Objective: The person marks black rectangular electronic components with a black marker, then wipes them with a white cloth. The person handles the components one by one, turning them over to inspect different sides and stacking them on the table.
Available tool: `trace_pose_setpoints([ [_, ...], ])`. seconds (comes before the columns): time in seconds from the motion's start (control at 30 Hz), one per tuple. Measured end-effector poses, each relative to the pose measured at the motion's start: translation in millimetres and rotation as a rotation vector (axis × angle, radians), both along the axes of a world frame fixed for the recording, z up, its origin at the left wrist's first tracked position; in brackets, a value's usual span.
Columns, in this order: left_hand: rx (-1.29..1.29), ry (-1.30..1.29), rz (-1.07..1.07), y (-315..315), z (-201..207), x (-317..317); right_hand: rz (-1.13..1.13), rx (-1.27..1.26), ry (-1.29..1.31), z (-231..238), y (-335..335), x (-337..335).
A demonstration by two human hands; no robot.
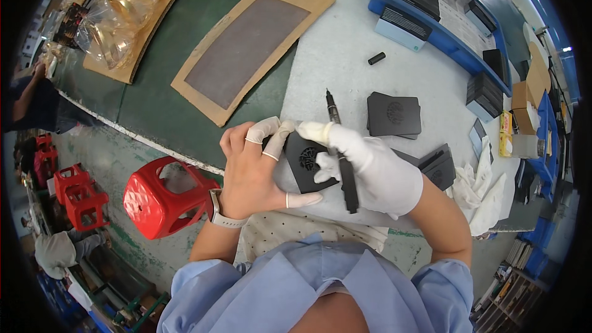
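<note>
My left hand [250, 169] wears pale finger cots and a watch at its wrist. It holds a flat black card [303, 159] with a round glossy emblem, fingers at the upper edge and thumb along the lower one. In a white glove, my right hand [379, 169] grips an uncapped black marker pen [347, 179], its tip pointing away from me. The gloved fingertips reach over the card and hide part of it. Beyond lies the loose pen cap [377, 58]. To the right rest a stack of similar black cards [393, 115] and a fanned pile [438, 166].
A blue tray [441, 31] with black packs stands at the far right. White cloth gloves [478, 191] lie near the right edge. Cardboard with a grey sheet [246, 49] lies on the green table, beside plastic-wrapped golden pieces [114, 31]. A red stool [163, 197] stands left; people are beyond.
</note>
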State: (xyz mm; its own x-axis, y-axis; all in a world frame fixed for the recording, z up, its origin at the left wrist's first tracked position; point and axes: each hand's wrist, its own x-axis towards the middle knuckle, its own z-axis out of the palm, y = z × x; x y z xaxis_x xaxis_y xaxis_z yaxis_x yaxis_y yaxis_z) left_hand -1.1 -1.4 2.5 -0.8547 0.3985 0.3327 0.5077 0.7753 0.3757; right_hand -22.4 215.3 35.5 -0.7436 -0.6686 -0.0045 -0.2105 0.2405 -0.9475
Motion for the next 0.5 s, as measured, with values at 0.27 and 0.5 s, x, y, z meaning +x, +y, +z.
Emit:
trace_pose_setpoints([
  [0.27, 0.03, 0.005, -0.015, -3, -3, 0, -0.093, 0.014, 0.102, 3, -4, 0],
  [0.5, 0.01, -0.008, -0.011, -2, -2, 1, -0.403, -0.138, 0.152, 12, 7, -6],
])
